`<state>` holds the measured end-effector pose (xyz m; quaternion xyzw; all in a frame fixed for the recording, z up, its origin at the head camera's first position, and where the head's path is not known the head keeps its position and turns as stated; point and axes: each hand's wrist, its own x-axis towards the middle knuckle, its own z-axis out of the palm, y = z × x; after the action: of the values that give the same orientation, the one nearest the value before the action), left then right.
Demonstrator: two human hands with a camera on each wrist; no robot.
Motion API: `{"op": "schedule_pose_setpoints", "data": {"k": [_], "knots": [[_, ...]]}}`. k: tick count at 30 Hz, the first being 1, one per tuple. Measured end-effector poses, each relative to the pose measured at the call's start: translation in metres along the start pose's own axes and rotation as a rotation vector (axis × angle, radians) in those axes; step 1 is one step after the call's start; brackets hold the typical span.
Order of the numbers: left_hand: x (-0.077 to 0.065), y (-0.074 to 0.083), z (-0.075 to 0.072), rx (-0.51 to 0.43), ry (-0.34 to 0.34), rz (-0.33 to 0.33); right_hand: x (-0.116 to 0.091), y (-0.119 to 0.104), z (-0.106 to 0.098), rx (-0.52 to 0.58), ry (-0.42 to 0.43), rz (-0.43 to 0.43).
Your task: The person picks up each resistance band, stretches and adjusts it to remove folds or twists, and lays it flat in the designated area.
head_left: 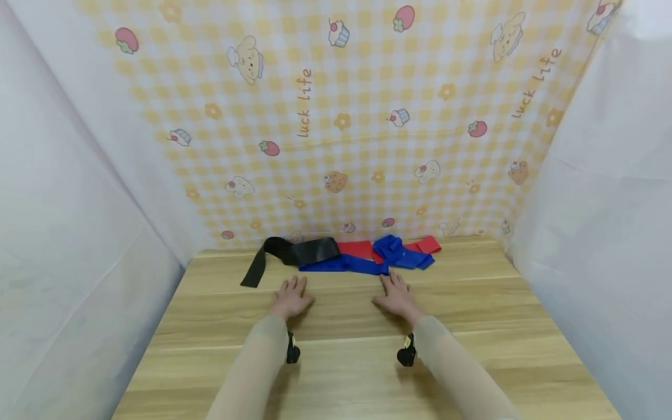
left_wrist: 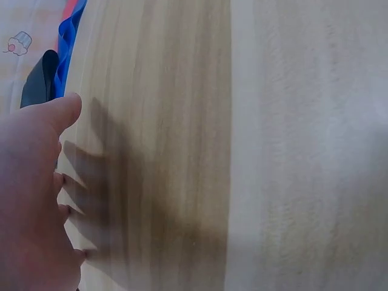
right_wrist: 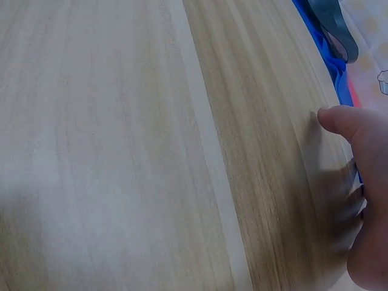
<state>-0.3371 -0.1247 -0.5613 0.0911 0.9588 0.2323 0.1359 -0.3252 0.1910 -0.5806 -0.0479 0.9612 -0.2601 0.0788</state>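
Observation:
At the back of the wooden table lie flat bands of cloth or ribbon: a black band (head_left: pixel 315 251) with a loop on the left, a blue band (head_left: pixel 362 265) that bunches up on the right, and a red band (head_left: pixel 355 249) partly covered by both. My left hand (head_left: pixel 291 298) is spread palm-down just in front of the black band, holding nothing. Fingers spread too, my right hand (head_left: pixel 397 296) is in front of the blue band, its fingertips close to the band's lower edge. Whether they touch it I cannot tell. Both wrist views show the thumbs extended over bare wood.
The wooden table (head_left: pixel 346 379) reaches a yellow checked cloth (head_left: pixel 367 175) hanging at the back. White sheets stand on the left (head_left: pixel 79 204) and the right (head_left: pixel 604 204). A small black device is strapped at each wrist.

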Motion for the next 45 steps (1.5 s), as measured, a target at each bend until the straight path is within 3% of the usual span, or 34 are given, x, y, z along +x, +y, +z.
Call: {"op": "schedule_pose_setpoints", "data": {"k": [19, 26, 35, 45], "knots": [[0.011, -0.004, -0.007, 0.047, -0.044, -0.019, 0.008, 0.002, -0.002, 0.01, -0.031, 0.031], [0.023, 0.003, -0.014, 0.048, -0.037, -0.004, 0.02, 0.003, -0.017, -0.058, -0.014, 0.021], [0.029, 0.01, -0.018, 0.068, -0.047, 0.003, 0.02, 0.003, -0.034, -0.069, -0.046, 0.024], [0.033, 0.005, -0.013, 0.084, -0.048, -0.027, 0.015, 0.004, -0.023, -0.061, -0.094, 0.037]]}}
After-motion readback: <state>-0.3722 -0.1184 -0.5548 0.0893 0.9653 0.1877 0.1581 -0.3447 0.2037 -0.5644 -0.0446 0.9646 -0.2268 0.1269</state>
